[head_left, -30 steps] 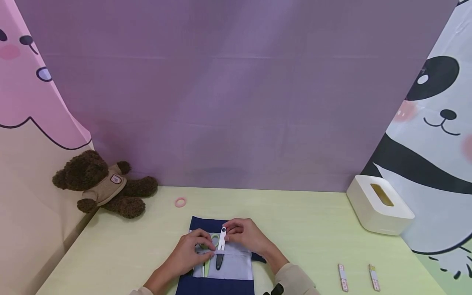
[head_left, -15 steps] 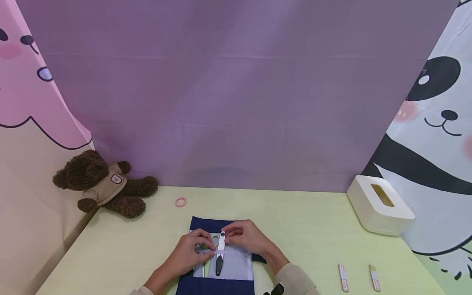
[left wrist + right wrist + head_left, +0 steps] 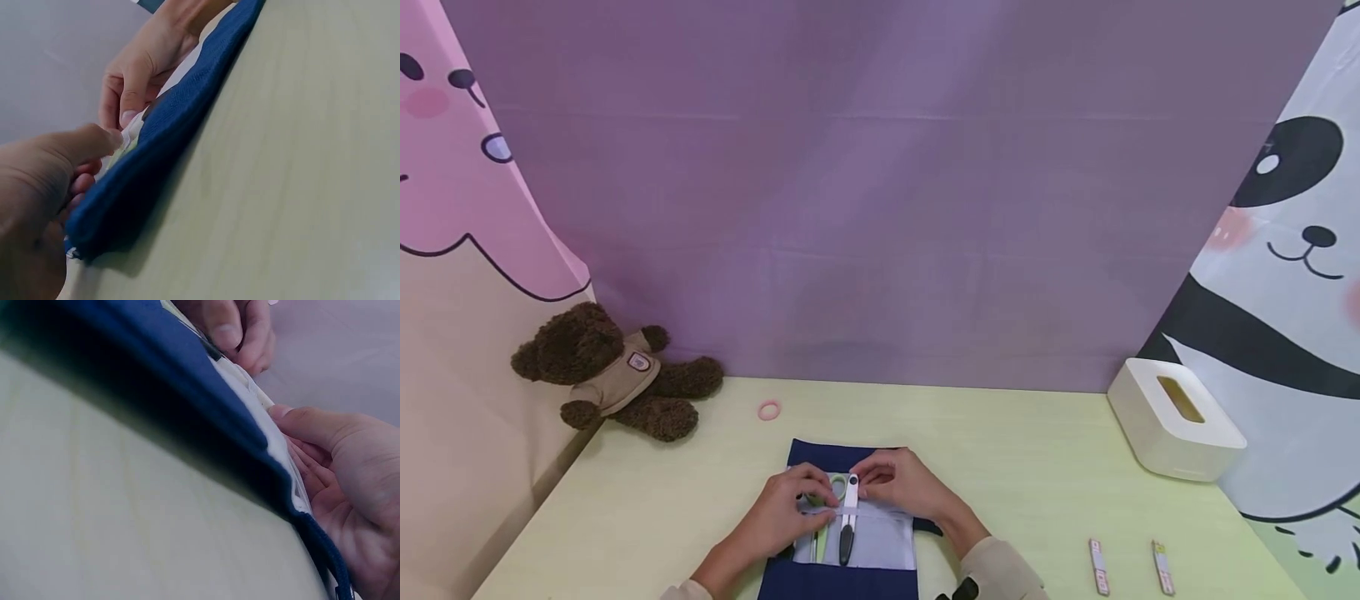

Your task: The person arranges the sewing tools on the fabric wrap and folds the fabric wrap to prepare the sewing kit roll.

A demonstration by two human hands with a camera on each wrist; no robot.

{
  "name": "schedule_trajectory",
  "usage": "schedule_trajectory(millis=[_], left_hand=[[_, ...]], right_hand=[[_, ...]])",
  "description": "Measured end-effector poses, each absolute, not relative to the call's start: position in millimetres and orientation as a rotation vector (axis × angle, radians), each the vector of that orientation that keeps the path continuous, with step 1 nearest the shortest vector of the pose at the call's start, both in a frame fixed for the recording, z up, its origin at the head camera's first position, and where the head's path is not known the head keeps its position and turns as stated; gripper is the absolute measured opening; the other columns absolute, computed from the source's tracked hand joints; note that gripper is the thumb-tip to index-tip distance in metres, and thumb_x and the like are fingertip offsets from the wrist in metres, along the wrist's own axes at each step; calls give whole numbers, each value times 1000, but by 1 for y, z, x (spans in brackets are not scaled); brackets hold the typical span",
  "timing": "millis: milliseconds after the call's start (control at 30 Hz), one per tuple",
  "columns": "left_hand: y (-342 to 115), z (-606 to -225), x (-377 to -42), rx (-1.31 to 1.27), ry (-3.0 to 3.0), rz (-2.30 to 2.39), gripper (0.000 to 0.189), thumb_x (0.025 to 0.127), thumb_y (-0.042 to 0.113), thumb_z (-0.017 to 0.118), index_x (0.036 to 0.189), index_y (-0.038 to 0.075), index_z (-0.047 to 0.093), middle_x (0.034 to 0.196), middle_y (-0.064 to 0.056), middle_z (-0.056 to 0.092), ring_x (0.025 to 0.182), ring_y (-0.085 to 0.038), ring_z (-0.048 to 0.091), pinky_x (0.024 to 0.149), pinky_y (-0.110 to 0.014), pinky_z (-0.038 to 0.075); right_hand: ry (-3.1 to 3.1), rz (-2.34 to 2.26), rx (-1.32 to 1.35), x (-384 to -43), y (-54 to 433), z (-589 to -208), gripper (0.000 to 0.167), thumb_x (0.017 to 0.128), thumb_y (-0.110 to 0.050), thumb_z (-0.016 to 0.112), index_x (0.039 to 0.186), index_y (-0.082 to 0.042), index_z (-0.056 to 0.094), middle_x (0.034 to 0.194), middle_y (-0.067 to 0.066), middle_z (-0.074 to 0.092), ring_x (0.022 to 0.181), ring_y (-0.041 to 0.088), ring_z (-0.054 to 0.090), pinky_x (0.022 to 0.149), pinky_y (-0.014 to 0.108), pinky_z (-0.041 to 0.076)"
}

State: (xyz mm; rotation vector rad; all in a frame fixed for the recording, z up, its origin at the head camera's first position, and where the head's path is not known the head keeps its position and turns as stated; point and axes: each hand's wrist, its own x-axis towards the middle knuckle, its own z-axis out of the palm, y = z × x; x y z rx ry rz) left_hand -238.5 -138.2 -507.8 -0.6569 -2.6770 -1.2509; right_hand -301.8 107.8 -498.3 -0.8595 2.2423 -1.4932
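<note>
A navy cloth pouch (image 3: 838,583) lies unfolded, with a pale grey see-through pocket (image 3: 880,542) across its middle. My right hand (image 3: 898,483) pinches the white upper end of a slim white-and-black tool (image 3: 850,500), which has a dark round spot at its top. Its black lower end shows inside the pocket. On the other side, my left hand (image 3: 793,504) pinches the pocket's upper edge between thumb and fingers. Scissors with a light green ring handle (image 3: 838,481) sit partly under those fingers, beside the tool. In the left wrist view, the pouch's blue edge (image 3: 169,125) runs past both hands.
Two small narrow packs (image 3: 1099,567) lie on the table (image 3: 1000,467) at the right. A pink ring (image 3: 769,409) is at the back, near a brown teddy bear (image 3: 625,375). A white tissue box (image 3: 1176,425) stands at the back right.
The white-and-black tool has slid down further into the pocket, its black end now near the pocket's bottom. The right hand has lowered slightly with it; the left hand has stayed at the pocket edge.
</note>
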Motion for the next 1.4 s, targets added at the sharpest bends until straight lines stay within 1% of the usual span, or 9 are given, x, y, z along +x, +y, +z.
schedule_trajectory(millis=[200,333,433,567,700,867,1067,1167,1400], left_hand=[[-142,-505,-222,-813,-2617,-1361,5,87,23,83,91,26,80,102,12,67,97,-2,62,87,-24,53],[-144,-507,-208,-904,-2660,-1442,4,88,28,82,92,25,82,103,11,67,97,1,58,90,-22,50],[-144,-509,-202,-967,-2691,-1390,6,89,32,81,91,26,82,103,14,64,98,3,55,90,-21,49],[-143,-510,-200,-1039,-2686,-1273,6,89,31,82,90,26,82,102,15,62,97,4,54,88,-22,49],[-141,-510,-201,-1020,-2732,-1232,5,88,33,82,89,28,82,101,19,60,98,4,53,89,-23,47],[-138,-509,-201,-981,-2753,-1247,4,87,32,84,85,30,81,100,20,60,97,4,53,90,-25,46],[-136,-511,-201,-972,-2732,-1266,5,87,29,84,83,28,80,99,18,62,96,5,54,89,-24,46],[-137,-512,-201,-961,-2723,-1298,6,87,29,83,82,27,80,98,18,62,95,5,54,89,-23,47],[-137,-513,-202,-935,-2731,-1341,7,88,31,82,83,27,80,98,18,62,96,5,55,90,-23,47]], right_hand=[[2247,-1484,-882,-303,109,-498,26,93,-7,75,120,-5,74,109,17,76,98,22,72,81,20,55],[2258,-1480,-871,-303,109,-499,26,93,-8,75,119,-5,75,108,16,76,97,19,72,80,20,55],[2257,-1485,-863,-303,108,-499,25,93,-8,75,118,-6,75,107,15,76,95,15,72,81,20,55],[2258,-1478,-867,-304,108,-501,26,94,-10,75,119,-8,75,108,15,76,94,12,72,81,21,56],[2273,-1476,-861,-304,109,-501,25,93,-10,75,119,-9,76,107,13,77,94,12,72,81,21,55],[2258,-1493,-879,-304,110,-502,25,93,-8,75,118,-7,75,106,15,77,95,17,73,80,20,55],[2251,-1479,-922,-305,110,-504,24,92,-7,76,116,-7,76,105,16,76,92,11,72,80,20,55],[2247,-1473,-957,-306,110,-504,23,93,-7,75,116,-5,76,107,17,74,92,11,72,80,20,56],[2263,-1430,-996,-308,111,-505,22,92,-10,77,114,-11,79,108,13,72,90,8,69,78,20,55]])
